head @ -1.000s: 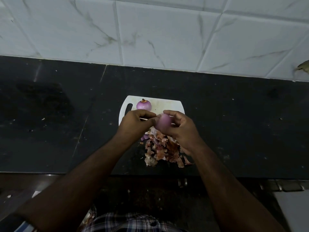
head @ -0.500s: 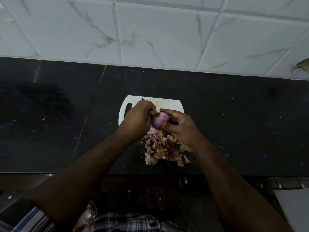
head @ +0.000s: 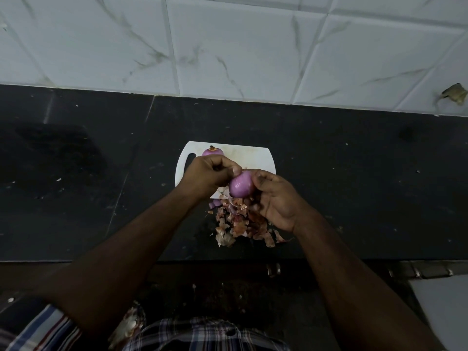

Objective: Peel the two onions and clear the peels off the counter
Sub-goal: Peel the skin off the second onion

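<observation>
The black counter is seen under a white tiled wall, and a white cutting board lies on it; this board is taken as the landmark. Just at the near edge of the board, a heap of peels is spread on the counter, toward the person. On the far left part of the board, beside its handle slot, one onion is resting, and it looks already peeled, with a small brown tip on top.

The second onion is held above the near edge of the board. It is grasped by the right hand, whose fingers are curled around its right side. The left hand is closed in a pinch at the upper left of this onion. It is judged that a last thin strip of skin is being pulled there, but the strip itself cannot be made out.

So the peeling step is judged to be almost finished. For the next move, the onion is to be put down on the board, and then the peels are to be gathered from the counter with both hands.

The lower part of the first onion is hidden behind the left hand. The near side of the board is covered by the hands. A small brownish thing on the wall far right of the board cannot be identified.
</observation>
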`<act>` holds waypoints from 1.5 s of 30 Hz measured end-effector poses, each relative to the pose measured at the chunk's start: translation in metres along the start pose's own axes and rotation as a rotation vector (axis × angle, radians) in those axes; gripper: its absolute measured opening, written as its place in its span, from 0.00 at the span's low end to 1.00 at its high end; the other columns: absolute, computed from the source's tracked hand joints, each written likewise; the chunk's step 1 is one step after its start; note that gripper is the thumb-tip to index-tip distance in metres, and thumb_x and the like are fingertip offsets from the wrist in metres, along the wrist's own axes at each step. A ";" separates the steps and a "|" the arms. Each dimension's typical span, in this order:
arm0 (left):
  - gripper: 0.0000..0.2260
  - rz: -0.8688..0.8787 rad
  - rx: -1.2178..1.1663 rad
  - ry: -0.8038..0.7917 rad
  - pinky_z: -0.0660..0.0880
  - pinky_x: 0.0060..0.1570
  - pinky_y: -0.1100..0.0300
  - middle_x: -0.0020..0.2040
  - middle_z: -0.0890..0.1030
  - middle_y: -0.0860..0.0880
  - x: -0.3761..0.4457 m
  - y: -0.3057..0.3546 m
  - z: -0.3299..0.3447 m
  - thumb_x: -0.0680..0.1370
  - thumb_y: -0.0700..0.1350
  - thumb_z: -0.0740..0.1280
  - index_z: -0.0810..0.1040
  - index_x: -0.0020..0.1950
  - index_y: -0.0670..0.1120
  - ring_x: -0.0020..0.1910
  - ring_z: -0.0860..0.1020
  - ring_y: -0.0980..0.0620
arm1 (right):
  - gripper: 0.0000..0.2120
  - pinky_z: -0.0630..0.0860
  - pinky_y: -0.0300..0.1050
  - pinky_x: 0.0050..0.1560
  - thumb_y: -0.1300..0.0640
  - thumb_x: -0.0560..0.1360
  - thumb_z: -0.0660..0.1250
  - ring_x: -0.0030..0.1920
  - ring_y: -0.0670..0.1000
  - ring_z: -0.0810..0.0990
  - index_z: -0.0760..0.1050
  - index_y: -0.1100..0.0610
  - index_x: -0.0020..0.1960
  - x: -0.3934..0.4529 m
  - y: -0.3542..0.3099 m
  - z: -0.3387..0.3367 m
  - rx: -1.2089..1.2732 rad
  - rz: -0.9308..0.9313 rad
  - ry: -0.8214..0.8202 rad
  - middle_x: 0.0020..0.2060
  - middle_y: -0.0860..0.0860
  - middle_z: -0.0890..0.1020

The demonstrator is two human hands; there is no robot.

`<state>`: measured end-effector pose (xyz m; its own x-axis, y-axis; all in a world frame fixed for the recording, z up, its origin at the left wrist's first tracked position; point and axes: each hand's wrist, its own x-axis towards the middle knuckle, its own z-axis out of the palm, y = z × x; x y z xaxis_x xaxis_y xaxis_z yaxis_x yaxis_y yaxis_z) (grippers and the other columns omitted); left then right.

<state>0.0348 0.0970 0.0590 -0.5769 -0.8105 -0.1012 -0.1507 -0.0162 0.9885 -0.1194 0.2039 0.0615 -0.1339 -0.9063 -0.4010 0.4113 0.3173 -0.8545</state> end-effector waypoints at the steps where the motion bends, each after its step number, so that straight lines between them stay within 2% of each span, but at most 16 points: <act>1: 0.07 -0.013 -0.019 0.015 0.80 0.47 0.54 0.38 0.85 0.52 0.001 -0.001 0.002 0.78 0.36 0.72 0.84 0.41 0.46 0.41 0.81 0.52 | 0.09 0.68 0.41 0.32 0.57 0.83 0.60 0.35 0.51 0.76 0.78 0.57 0.56 0.001 -0.001 0.000 -0.002 0.004 0.004 0.46 0.57 0.83; 6: 0.09 0.003 0.102 0.089 0.79 0.40 0.50 0.34 0.80 0.53 0.000 -0.005 0.012 0.80 0.45 0.71 0.79 0.40 0.48 0.32 0.78 0.53 | 0.09 0.68 0.38 0.27 0.55 0.82 0.61 0.32 0.49 0.74 0.77 0.58 0.57 0.001 -0.002 -0.001 -0.005 0.000 0.017 0.46 0.58 0.80; 8: 0.11 0.002 0.192 0.129 0.80 0.36 0.46 0.33 0.78 0.51 0.000 -0.003 0.016 0.82 0.49 0.69 0.76 0.41 0.49 0.30 0.78 0.48 | 0.10 0.68 0.37 0.27 0.53 0.82 0.62 0.32 0.49 0.74 0.77 0.58 0.56 0.002 -0.001 0.001 0.015 0.006 0.017 0.43 0.57 0.81; 14: 0.16 -0.090 0.364 0.144 0.80 0.44 0.36 0.38 0.80 0.42 0.000 -0.012 0.023 0.85 0.53 0.59 0.77 0.48 0.43 0.39 0.82 0.36 | 0.07 0.66 0.37 0.27 0.56 0.82 0.63 0.30 0.48 0.74 0.79 0.56 0.55 0.006 0.005 0.001 -0.079 -0.005 0.059 0.40 0.53 0.81; 17: 0.18 -0.202 0.286 0.162 0.80 0.50 0.40 0.39 0.78 0.44 0.002 -0.022 0.025 0.86 0.52 0.56 0.76 0.42 0.46 0.44 0.81 0.36 | 0.09 0.66 0.38 0.28 0.56 0.82 0.63 0.30 0.47 0.75 0.79 0.56 0.58 0.004 0.009 0.000 -0.089 0.006 0.071 0.42 0.53 0.82; 21: 0.22 -0.341 0.095 0.165 0.74 0.37 0.57 0.38 0.76 0.43 0.002 -0.025 0.014 0.85 0.58 0.59 0.74 0.38 0.45 0.43 0.80 0.38 | 0.12 0.68 0.39 0.30 0.55 0.81 0.64 0.32 0.48 0.76 0.77 0.58 0.63 0.000 0.000 -0.010 -0.090 -0.009 0.065 0.47 0.56 0.81; 24: 0.26 -0.248 0.287 0.050 0.75 0.42 0.50 0.33 0.78 0.44 -0.001 -0.024 0.013 0.83 0.62 0.61 0.72 0.34 0.43 0.38 0.81 0.40 | 0.13 0.71 0.39 0.28 0.54 0.79 0.68 0.30 0.48 0.79 0.75 0.59 0.61 -0.001 -0.004 -0.012 -0.147 -0.025 0.067 0.44 0.56 0.83; 27: 0.20 -0.151 0.215 -0.021 0.80 0.47 0.42 0.48 0.85 0.45 -0.004 -0.018 0.010 0.84 0.57 0.61 0.81 0.51 0.42 0.41 0.83 0.48 | 0.15 0.73 0.41 0.32 0.52 0.75 0.72 0.34 0.51 0.80 0.78 0.57 0.58 0.001 -0.002 -0.016 -0.218 -0.069 0.086 0.43 0.57 0.83; 29: 0.13 -0.117 0.049 -0.099 0.79 0.40 0.53 0.50 0.85 0.44 -0.008 -0.014 0.007 0.84 0.50 0.64 0.82 0.60 0.42 0.41 0.84 0.53 | 0.17 0.71 0.46 0.37 0.49 0.71 0.75 0.39 0.56 0.77 0.80 0.54 0.57 0.002 -0.001 -0.018 -0.252 -0.082 0.092 0.43 0.58 0.83; 31: 0.07 -0.061 0.019 -0.093 0.75 0.33 0.65 0.42 0.85 0.45 -0.011 -0.011 0.009 0.82 0.41 0.68 0.83 0.57 0.40 0.33 0.81 0.59 | 0.18 0.69 0.48 0.38 0.47 0.69 0.75 0.41 0.58 0.75 0.81 0.53 0.55 0.004 0.000 -0.018 -0.229 -0.087 0.092 0.44 0.59 0.83; 33: 0.02 -0.048 0.012 -0.010 0.73 0.30 0.67 0.35 0.83 0.51 -0.011 -0.013 0.014 0.79 0.37 0.71 0.83 0.47 0.40 0.29 0.78 0.61 | 0.14 0.69 0.47 0.36 0.50 0.72 0.75 0.37 0.56 0.75 0.81 0.54 0.55 0.007 0.000 -0.018 -0.231 -0.106 0.102 0.41 0.59 0.82; 35: 0.07 -0.062 0.031 0.080 0.73 0.29 0.65 0.31 0.80 0.53 -0.007 -0.016 0.018 0.79 0.38 0.72 0.80 0.41 0.43 0.28 0.76 0.60 | 0.10 0.69 0.45 0.33 0.53 0.76 0.73 0.32 0.51 0.74 0.81 0.54 0.56 0.008 0.002 -0.017 -0.263 -0.138 0.131 0.39 0.58 0.81; 38: 0.08 -0.053 0.192 0.151 0.76 0.32 0.54 0.34 0.80 0.51 -0.007 -0.018 0.024 0.81 0.43 0.69 0.78 0.41 0.46 0.31 0.77 0.54 | 0.10 0.71 0.43 0.33 0.54 0.78 0.71 0.31 0.45 0.76 0.80 0.53 0.58 0.008 0.006 -0.013 -0.360 -0.185 0.177 0.41 0.56 0.82; 41: 0.09 -0.098 0.343 0.148 0.82 0.47 0.42 0.39 0.82 0.50 -0.007 -0.020 0.026 0.81 0.47 0.63 0.79 0.43 0.48 0.42 0.81 0.45 | 0.13 0.74 0.41 0.38 0.52 0.77 0.72 0.37 0.44 0.79 0.79 0.50 0.61 0.007 0.010 -0.011 -0.496 -0.243 0.202 0.44 0.54 0.83; 43: 0.10 -0.194 0.326 0.145 0.81 0.49 0.41 0.44 0.81 0.46 -0.003 -0.020 0.022 0.80 0.49 0.60 0.77 0.43 0.48 0.46 0.82 0.40 | 0.13 0.74 0.40 0.37 0.53 0.77 0.71 0.36 0.44 0.80 0.79 0.50 0.62 0.006 0.010 -0.011 -0.487 -0.267 0.208 0.44 0.54 0.83; 45: 0.13 -0.292 0.182 0.188 0.80 0.39 0.49 0.46 0.81 0.41 -0.001 -0.019 0.017 0.82 0.51 0.58 0.76 0.42 0.48 0.40 0.83 0.40 | 0.12 0.76 0.42 0.37 0.53 0.79 0.69 0.36 0.46 0.81 0.79 0.50 0.63 0.004 0.008 -0.013 -0.445 -0.276 0.222 0.46 0.55 0.83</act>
<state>0.0246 0.1076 0.0388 -0.3345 -0.8803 -0.3363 -0.4364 -0.1716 0.8833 -0.1281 0.2065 0.0491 -0.3886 -0.9071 -0.1616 -0.0785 0.2073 -0.9751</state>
